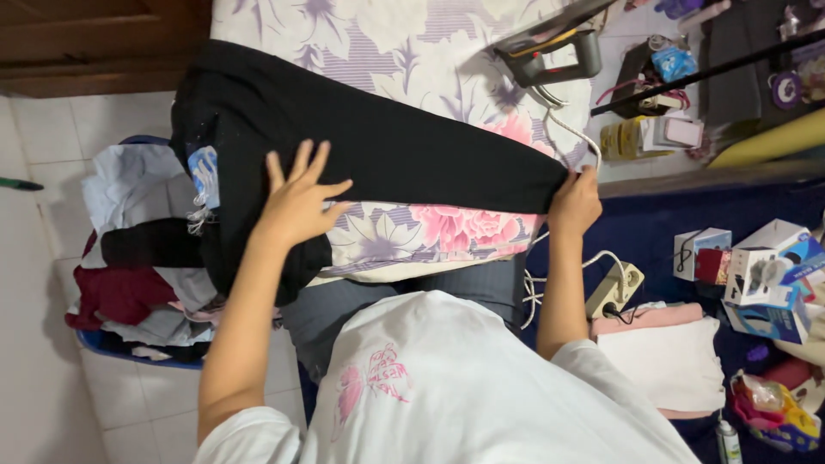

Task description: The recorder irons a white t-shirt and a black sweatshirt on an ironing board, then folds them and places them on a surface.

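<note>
Two hands are laid on one black garment [387, 146]. It is stretched long from side to side across the flowered ironing board [404, 51]. The left hand [296, 202] is spread open and flat on its left part. The right hand [574, 202] is closed, pinching its right end. An iron [559, 51] is seen behind, and a basket of clothes [137, 258] on the tiled floor [51, 172].

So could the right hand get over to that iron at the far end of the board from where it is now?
Probably yes. The right hand grips the end of the black knitted garment, and the dark grey iron sits beyond it on the floral-covered board with nothing between. It would need to let go first.
</note>
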